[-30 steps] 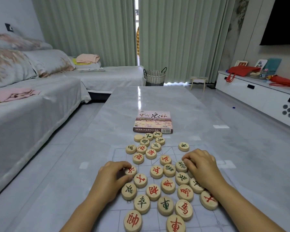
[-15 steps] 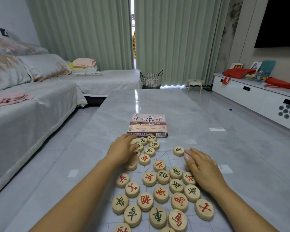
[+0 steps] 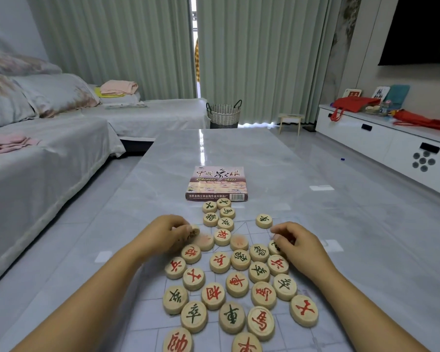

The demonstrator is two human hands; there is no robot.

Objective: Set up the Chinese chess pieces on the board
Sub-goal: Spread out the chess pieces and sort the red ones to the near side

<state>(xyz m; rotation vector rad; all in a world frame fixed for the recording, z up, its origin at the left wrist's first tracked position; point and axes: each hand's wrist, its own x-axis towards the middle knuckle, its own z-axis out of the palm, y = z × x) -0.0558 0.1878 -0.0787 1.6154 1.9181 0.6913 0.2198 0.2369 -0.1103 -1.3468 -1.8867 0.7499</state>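
A: Where do the pieces lie from your hands?

B: The round wooden pieces [image 3: 236,285] lie flat in a loose heap between your hands and nearer to you, on the thin gridded board [image 3: 148,318] on the grey table [image 3: 239,148]. A few spill past the board's far edge, just beside the game box [image 3: 217,184].

A: And your hands?

B: Your left hand [image 3: 163,236] is at the heap's far left, fingers curled, pinching one blurred disc [image 3: 193,231]. Your right hand [image 3: 300,246] is at the far right, fingers curled over a green-marked disc [image 3: 274,246]. Whether it grips that disc cannot be told.

A: Which way does the heap run?

B: Its long axis runs near to far, from the bottom of the view toward the box. Each disc is round, with no long axis of its own, and the painted characters face every way. The board's lines sit square to you.

A: Which hand is nearer?

B: Both touch the heap. By my judgement, bare grid lies to its left and right, so each hand would carry pieces outward on its own side.
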